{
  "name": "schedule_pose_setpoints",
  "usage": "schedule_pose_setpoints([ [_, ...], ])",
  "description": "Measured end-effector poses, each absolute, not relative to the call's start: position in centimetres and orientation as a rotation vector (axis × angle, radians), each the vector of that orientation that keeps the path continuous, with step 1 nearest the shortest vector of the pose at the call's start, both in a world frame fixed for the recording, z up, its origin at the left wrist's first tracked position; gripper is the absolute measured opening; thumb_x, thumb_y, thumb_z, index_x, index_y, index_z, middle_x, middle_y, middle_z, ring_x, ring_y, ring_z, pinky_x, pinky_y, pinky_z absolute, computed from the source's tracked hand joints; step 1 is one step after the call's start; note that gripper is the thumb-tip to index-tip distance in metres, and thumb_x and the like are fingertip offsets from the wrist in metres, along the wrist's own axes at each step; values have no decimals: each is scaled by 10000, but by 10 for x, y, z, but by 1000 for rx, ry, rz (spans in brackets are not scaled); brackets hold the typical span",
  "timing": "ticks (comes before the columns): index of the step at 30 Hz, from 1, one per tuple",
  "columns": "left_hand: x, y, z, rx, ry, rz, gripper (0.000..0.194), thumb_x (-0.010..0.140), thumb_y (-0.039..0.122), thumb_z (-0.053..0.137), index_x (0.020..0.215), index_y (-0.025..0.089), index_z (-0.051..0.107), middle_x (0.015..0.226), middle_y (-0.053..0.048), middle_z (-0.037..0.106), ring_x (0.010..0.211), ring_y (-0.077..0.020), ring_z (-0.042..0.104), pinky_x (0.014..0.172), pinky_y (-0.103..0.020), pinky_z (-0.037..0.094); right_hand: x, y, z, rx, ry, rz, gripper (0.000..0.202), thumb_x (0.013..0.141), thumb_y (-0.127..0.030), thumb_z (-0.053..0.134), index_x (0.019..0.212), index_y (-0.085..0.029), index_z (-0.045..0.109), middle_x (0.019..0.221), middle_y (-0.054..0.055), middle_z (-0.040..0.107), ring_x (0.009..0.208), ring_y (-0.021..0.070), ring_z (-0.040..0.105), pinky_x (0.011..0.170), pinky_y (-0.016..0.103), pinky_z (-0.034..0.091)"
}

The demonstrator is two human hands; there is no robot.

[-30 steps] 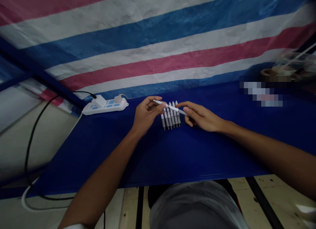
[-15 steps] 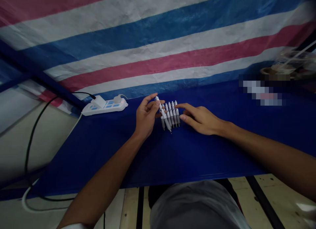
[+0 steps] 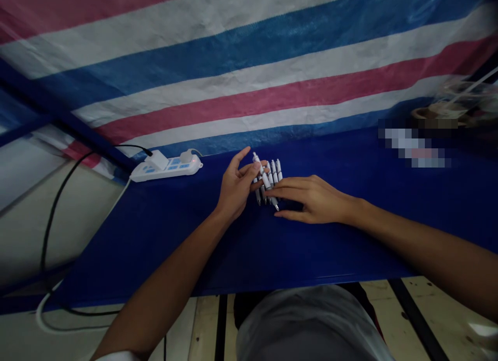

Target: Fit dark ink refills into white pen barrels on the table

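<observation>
A white pen with a grey grip (image 3: 265, 179) is pinched between the thumb and fingers of my left hand (image 3: 237, 186), tilted with its tip toward me and to the right. Beneath and behind it, several matching pens (image 3: 274, 170) lie side by side on the blue table (image 3: 303, 252). My right hand (image 3: 313, 199) has its fingers apart around the lower end of the held pen, the fingertips over its grip and the thumb by its tip. Whether the right fingers press on the pen is hard to tell. The right fingers partly cover the row.
A white power strip (image 3: 171, 166) with plugs and cables sits at the table's back left. A striped sheet (image 3: 249, 101) hangs behind the table. At the back right are a pixelated item (image 3: 414, 149) and a blurred brown container (image 3: 431, 114).
My right hand has moved left and toward me, from the row's right end to the held pen's lower part. My left hand has shifted slightly right with the pen.
</observation>
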State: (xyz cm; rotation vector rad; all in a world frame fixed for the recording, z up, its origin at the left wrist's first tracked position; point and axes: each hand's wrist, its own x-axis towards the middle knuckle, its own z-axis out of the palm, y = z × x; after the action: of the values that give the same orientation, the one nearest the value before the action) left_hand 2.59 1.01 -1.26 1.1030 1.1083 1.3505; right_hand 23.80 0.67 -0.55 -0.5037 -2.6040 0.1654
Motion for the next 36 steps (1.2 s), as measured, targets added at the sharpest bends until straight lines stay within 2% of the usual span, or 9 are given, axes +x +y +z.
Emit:
schedule_pose_setpoints([
  [2, 24, 12, -13, 1104, 1113, 1365, 527, 972, 239, 662, 1470, 237, 492, 1269, -108, 741, 1116, -192, 733, 932, -327, 618, 242, 11, -4, -562, -2583, 126, 423, 1014, -386, 596, 1369, -167, 667, 1230, 123, 758, 1068, 239, 737, 838, 314, 568],
  [5, 17, 16, -14, 1169, 1170, 1398, 380, 961, 216, 649, 1339, 208, 608, 1354, -120, 697, 1171, -206, 705, 946, -330, 611, 250, 19, -1, -755, -2592, 39, 409, 995, -389, 614, 1324, -164, 705, 1150, 129, 775, 989, 259, 744, 794, 335, 562],
  [9, 8, 21, -15, 1297, 1286, 1391, 205, 917, 246, 663, 1108, 188, 709, 1221, -94, 737, 1105, -214, 706, 846, -319, 623, 260, 29, 1, -912, -2695, -72, 403, 1003, -436, 593, 1284, -186, 737, 1082, 122, 790, 963, 277, 737, 711, 327, 534],
  [14, 7, 21, -15, 1435, 1312, 1335, 141, 904, 274, 649, 976, 180, 727, 994, -65, 740, 953, -190, 699, 749, -282, 597, 265, 35, 0, -864, -2819, -87, 403, 1003, -432, 596, 1291, -189, 740, 1123, 128, 778, 982, 283, 727, 698, 338, 535],
  [19, 9, 18, -14, 1476, 1296, 1301, 133, 898, 274, 638, 944, 179, 719, 920, -52, 722, 891, -177, 690, 698, -265, 571, 266, 36, 1, -794, -2854, -46, 378, 985, -399, 631, 1268, -177, 748, 1093, 129, 767, 978, 287, 720, 716, 358, 549],
  [22, 10, 17, -13, 1482, 1288, 1297, 129, 896, 268, 632, 933, 175, 713, 914, -52, 722, 894, -180, 693, 690, -263, 566, 264, 34, 2, -789, -2837, -49, 437, 989, -460, 616, 1273, -153, 741, 1076, 137, 758, 982, 295, 713, 735, 378, 563],
  [28, 11, 17, -13, 1511, 1271, 1288, 123, 898, 266, 627, 923, 176, 708, 880, -46, 717, 856, -172, 689, 669, -256, 560, 252, 29, -9, -821, -2690, -133, 654, 950, -590, 627, 1369, -90, 664, 1357, 213, 680, 1198, 370, 649, 974, 515, 530],
  [32, 11, 17, -13, 1517, 1270, 1281, 119, 902, 261, 625, 917, 176, 708, 863, -50, 715, 850, -179, 692, 661, -260, 562, 248, 29, -16, -796, -2743, -153, 553, 1008, -523, 562, 1353, -105, 670, 1380, 209, 687, 1274, 368, 627, 990, 509, 495],
  [36, 10, 18, -14, 1529, 1267, 1278, 126, 903, 268, 626, 926, 177, 710, 859, -46, 715, 858, -184, 696, 661, -262, 563, 247, 31, -16, -678, -2756, -235, 490, 1050, -465, 507, 1327, -99, 681, 1288, 195, 743, 1180, 331, 684, 957, 463, 480],
])
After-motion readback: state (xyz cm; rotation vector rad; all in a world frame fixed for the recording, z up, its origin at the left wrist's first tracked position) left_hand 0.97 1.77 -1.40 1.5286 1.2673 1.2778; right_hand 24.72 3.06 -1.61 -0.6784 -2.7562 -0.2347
